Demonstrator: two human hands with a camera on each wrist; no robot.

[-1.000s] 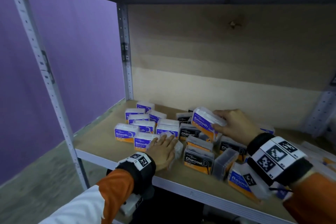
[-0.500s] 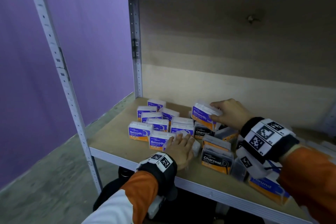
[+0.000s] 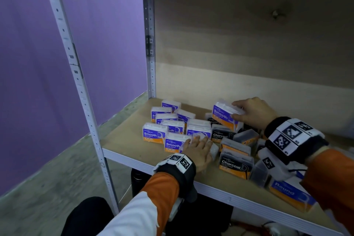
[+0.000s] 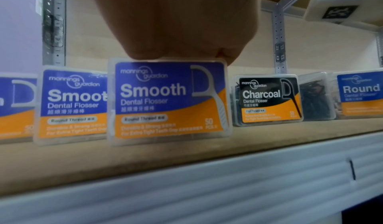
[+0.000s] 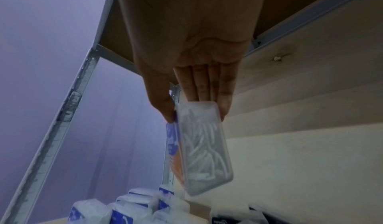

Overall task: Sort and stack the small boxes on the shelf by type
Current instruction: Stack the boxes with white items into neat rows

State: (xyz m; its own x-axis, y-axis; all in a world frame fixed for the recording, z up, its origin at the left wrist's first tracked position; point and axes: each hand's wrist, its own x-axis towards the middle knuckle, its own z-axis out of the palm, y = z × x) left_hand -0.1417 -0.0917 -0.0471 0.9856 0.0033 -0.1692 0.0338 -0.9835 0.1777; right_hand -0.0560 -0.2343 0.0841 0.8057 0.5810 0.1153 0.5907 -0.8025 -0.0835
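Right hand [image 3: 253, 113] still pinches a lifted Smooth box [image 3: 225, 116], now nearer the Smooth group [image 3: 168, 121]; left hand [image 3: 199, 151] stays flat on front box [image 4: 168, 99].

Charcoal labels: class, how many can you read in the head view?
3 Charcoal boxes: one near the front, one mid-shelf, one partly hidden behind it. Other dark boxes face away, so there may be more.

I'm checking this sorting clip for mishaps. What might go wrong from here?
The right hand pinches the lifted Smooth box by one end only, so it might slip onto the Charcoal boxes below. The Round box lies near the shelf front edge under the right sleeve, which might knock it off.
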